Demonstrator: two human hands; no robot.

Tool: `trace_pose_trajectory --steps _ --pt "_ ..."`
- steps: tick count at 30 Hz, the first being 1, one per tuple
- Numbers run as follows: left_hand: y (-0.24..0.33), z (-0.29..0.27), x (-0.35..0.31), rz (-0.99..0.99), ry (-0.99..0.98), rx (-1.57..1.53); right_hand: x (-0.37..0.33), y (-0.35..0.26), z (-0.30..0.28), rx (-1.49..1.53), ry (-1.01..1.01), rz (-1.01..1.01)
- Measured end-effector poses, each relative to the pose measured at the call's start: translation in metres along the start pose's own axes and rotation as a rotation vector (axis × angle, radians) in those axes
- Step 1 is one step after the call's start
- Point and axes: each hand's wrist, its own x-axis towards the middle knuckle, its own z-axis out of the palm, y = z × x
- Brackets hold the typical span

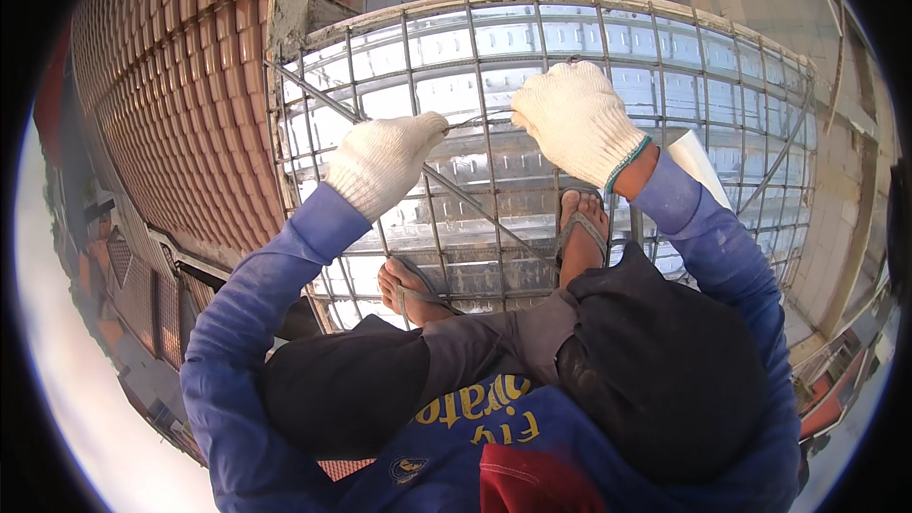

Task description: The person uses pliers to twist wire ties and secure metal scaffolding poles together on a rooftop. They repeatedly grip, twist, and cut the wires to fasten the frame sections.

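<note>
Both my hands wear cream knitted work gloves and are held above a grid of steel reinforcing bars (pixel 490 157). A thin dark wire (pixel 480 118) stretches between them. My left hand (pixel 380 161) pinches the wire's left end between thumb and fingers. Closed round its other end is my right hand (pixel 573 122), higher and further to the right. A small dark bit shows over the right knuckles, too little to name. Beneath the bars lies shiny ribbed metal decking (pixel 560 38). A diagonal bar (pixel 475 204) crosses the grid below the left hand.
I squat with sandalled feet (pixel 581 237) on the grid. Orange roof tiles (pixel 190 85) slope along the left side, with lower rooftops beyond. A pale flat strip (pixel 698 166) lies near my right forearm. Concrete walls and ledges (pixel 817 218) border the right.
</note>
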Motion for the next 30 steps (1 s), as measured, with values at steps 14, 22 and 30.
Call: trace_pose_trajectory --steps 14,22,30 --pt "-0.018 0.015 -0.005 -0.294 -0.399 -0.688 -0.004 -0.037 0.021 0.823 0.055 0.082" --pt "-0.038 0.027 -0.030 -0.446 -0.432 -1.540 -0.008 -0.038 0.018 1.235 -0.055 0.177" --pt "-0.017 0.028 -0.010 -0.411 -0.195 -0.850 -0.014 -0.031 0.014 0.879 -0.063 0.112"
